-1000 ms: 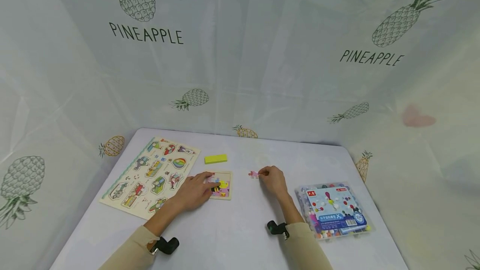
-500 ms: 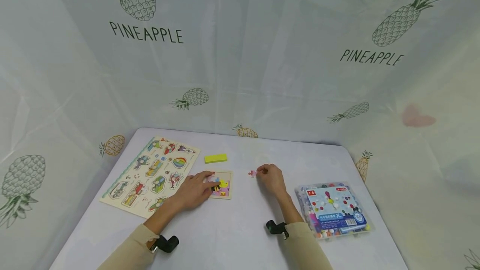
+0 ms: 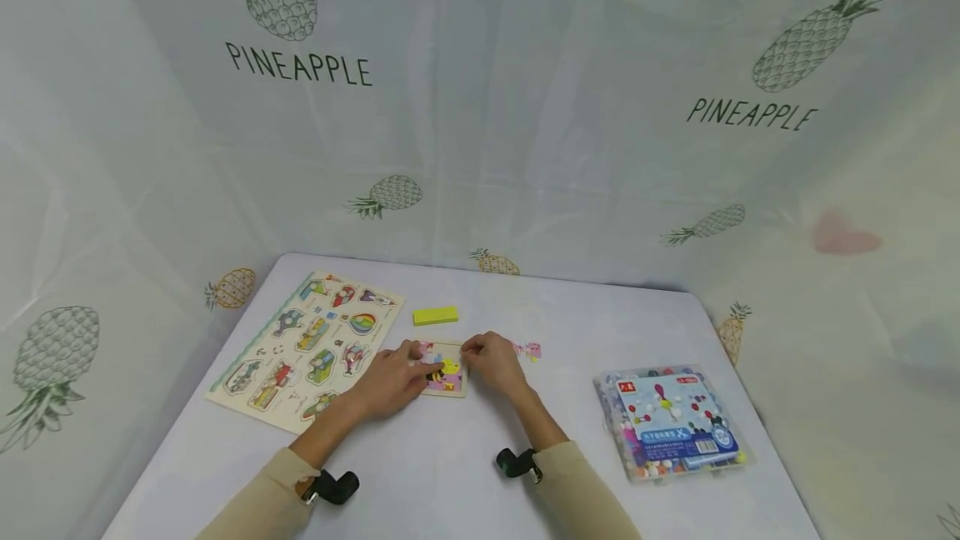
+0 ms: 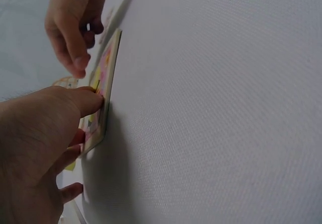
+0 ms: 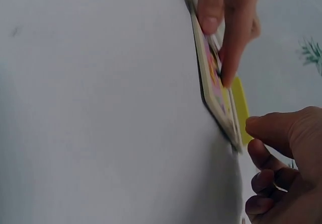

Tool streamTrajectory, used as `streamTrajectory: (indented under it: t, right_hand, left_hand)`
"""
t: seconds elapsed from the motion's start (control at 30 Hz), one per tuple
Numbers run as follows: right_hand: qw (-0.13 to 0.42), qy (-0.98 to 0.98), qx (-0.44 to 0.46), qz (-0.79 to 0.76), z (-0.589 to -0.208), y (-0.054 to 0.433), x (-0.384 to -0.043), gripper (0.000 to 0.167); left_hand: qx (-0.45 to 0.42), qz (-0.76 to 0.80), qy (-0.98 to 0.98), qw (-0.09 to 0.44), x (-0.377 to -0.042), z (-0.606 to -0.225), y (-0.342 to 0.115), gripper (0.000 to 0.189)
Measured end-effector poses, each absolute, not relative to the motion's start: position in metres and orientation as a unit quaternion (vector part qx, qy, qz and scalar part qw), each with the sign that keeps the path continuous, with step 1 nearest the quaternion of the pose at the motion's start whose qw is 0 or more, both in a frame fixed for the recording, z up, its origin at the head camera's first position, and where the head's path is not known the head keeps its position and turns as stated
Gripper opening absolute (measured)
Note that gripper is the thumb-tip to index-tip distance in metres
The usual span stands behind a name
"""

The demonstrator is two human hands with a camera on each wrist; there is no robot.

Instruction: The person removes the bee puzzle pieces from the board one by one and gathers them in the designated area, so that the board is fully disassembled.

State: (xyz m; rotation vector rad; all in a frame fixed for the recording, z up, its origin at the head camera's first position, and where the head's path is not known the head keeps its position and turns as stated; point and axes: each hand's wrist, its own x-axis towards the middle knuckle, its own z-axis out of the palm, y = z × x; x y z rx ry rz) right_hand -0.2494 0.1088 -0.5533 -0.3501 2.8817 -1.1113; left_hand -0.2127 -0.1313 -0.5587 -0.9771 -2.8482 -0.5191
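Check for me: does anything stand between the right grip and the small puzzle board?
Nothing visible stands between the right grip and the right edge of the puzzle board. The left grip covers part of the board's left side. The yellow block lies beyond the board, out of that path.

The block [image 3: 435, 316] is yellow, the puzzle [image 3: 451, 379] pink and yellow.

Pineapple-print sheeting [image 3: 555, 148] around a white table [image 3: 465, 457] suggests a curtained booth.
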Motion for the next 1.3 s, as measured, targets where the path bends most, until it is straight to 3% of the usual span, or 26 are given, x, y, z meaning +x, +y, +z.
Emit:
streamTrajectory:
  t: [0.4,1.0,1.3]
  right_hand:
    - [0.062,0.925,-0.166,-0.337,-0.553,0.079,-0.247,0.013]
    - [0.053,0.928,-0.193,-0.314,-0.556,0.065,-0.246,0.028]
    - [0.048,0.924,-0.194,-0.327,-0.554,0.064,-0.246,0.024]
  left_hand:
    - [-0.303,-0.147,-0.941,0.032,-0.21,-0.556,-0.134,0.035]
    - [-0.317,-0.178,-0.929,0.064,-0.207,-0.554,-0.136,0.028]
    - [-0.323,-0.152,-0.932,0.06,-0.21,-0.557,-0.138,0.031]
